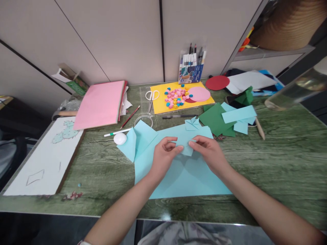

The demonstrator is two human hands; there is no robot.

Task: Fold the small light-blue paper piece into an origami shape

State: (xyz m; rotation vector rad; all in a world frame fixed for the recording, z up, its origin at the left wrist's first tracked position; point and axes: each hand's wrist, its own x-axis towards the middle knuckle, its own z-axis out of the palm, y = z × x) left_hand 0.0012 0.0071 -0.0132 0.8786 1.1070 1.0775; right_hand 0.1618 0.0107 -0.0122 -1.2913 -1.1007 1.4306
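A small folded piece of light blue paper [186, 143] is pinched between both hands. My left hand [165, 154] grips its left side with thumb and fingers, and my right hand [209, 153] grips its right side. Under them lies a large light blue sheet [184, 180]. Another small folded blue piece [192, 124] rests at the sheet's top edge, just beyond my fingers. Left of the sheet is a folded blue paper [143, 136] with a white egg-shaped object [120, 138] on it.
Behind are white scissors [150, 98], a yellow sheet [158, 105] bearing small pink, blue and yellow pieces, and a marker box [190, 73]. Green paper [217, 119] and blue strips [238, 114] lie right; pink sheets [100, 103] and a cactus drawing [38, 163] left.
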